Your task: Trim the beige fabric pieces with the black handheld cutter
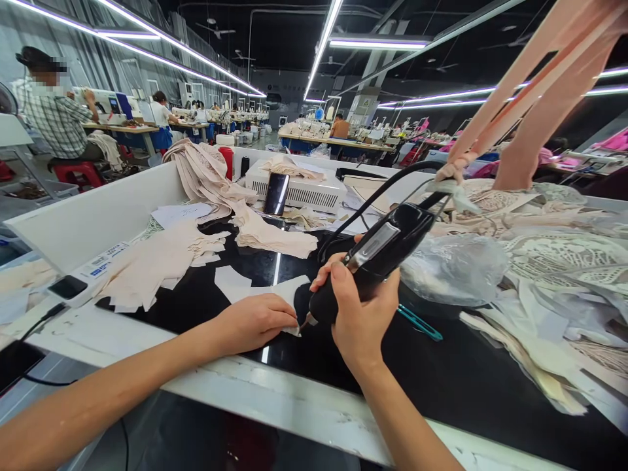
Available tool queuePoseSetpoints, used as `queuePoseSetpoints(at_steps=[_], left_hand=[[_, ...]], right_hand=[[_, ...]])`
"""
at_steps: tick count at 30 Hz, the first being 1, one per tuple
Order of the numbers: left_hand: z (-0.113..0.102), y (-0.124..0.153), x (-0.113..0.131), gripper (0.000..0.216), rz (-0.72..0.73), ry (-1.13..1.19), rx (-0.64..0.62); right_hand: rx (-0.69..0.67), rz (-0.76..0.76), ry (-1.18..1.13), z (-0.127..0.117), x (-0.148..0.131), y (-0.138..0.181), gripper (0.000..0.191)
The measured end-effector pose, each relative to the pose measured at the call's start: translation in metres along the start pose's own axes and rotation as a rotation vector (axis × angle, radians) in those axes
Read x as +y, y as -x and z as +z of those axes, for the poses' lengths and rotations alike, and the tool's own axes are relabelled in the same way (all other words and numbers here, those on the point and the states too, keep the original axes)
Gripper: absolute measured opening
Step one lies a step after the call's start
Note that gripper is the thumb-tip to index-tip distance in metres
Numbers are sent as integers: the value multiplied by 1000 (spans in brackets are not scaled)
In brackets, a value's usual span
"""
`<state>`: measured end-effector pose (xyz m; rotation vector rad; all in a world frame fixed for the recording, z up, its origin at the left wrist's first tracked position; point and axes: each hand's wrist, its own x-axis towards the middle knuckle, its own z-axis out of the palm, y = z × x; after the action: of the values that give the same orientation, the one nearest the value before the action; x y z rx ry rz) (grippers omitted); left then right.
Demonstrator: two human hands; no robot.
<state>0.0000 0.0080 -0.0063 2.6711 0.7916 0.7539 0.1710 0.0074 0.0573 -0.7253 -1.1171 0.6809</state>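
A slip of the black tool [381, 252], gripped in the right hand [364, 304], could nick the left hand [262, 320], which pinches the white piece [294, 289] close beside the tool's tip.

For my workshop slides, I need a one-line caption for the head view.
The right hand grips a black tool; the left hand holds a white piece on the black table.

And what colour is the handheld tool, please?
The handheld tool is mostly black, seen in the head view.
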Motion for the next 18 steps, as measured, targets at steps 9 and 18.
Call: queuePoseSetpoints(at_steps=[9,18], left_hand=[[-6,4,6,31,99,-6,-61],[-26,26,28,38,158,80,-146]], right_hand=[[-40,22,-28,-7,-11,14,30],[14,-40,-38,-17,-16,-11,30]])
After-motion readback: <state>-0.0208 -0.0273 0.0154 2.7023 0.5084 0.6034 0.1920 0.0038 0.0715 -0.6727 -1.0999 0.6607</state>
